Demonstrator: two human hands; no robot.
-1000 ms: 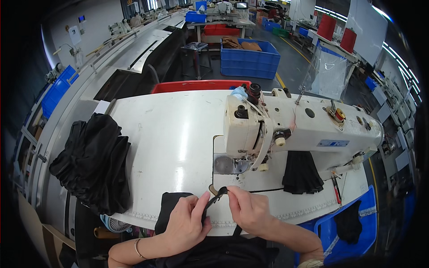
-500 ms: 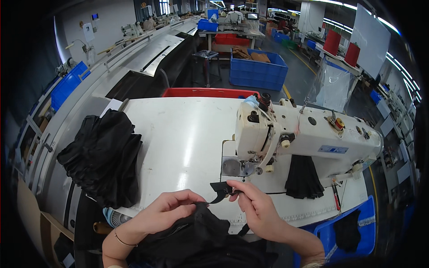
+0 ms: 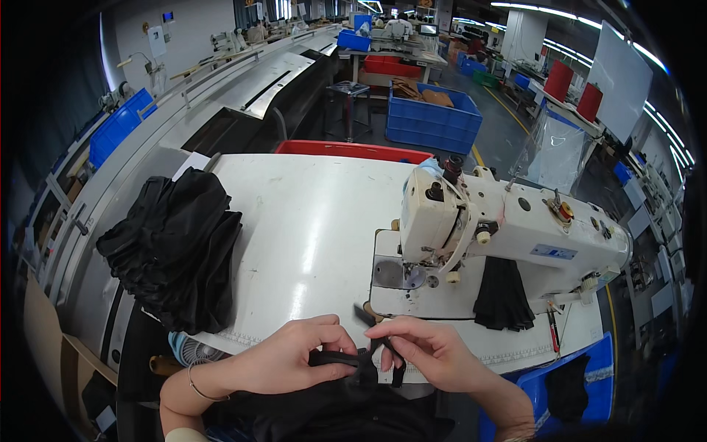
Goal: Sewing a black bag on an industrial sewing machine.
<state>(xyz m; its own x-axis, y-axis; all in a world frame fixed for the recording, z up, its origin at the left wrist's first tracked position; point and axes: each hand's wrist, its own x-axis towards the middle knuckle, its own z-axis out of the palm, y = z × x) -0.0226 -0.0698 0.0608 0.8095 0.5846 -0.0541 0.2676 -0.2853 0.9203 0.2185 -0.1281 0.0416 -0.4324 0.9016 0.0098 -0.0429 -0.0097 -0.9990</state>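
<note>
At far left of the white table (image 3: 309,221), a heap of black fabric (image 3: 173,247) is piled, draped partly over the table's left edge. Just below it, near the front edge, a bit of light blue-and-white object (image 3: 184,346) is seen, partly hidden; what it is cannot be told. Further back on the left, blue bins (image 3: 118,132) are set along a long grey workbench.

At bottom centre, the left hand (image 3: 291,361) is closed around a narrow black strap (image 3: 346,359), fingers curled over it, thumb on top; a thin bracelet (image 3: 193,383) is worn on that wrist. The strap is held at the table's front edge, between both hands, and is joined to a larger black garment (image 3: 324,412) bunched below, against the person's body. The right hand (image 3: 427,352) is pinched on the strap's right end, fingertips touching it just beside the left hand's fingers. A short dark end of the strap is seen sticking up between the hands.

Right of centre, a white sewing machine (image 3: 508,228) is seated on the table, its needle area just beyond the hands but apart from them. A black cloth piece (image 3: 502,295) is hung under the machine's arm. Behind the table, a red tray edge (image 3: 353,149) is visible, and further back a large blue crate (image 3: 431,118). At lower right, a blue bin (image 3: 589,376) holding dark fabric is seen.
</note>
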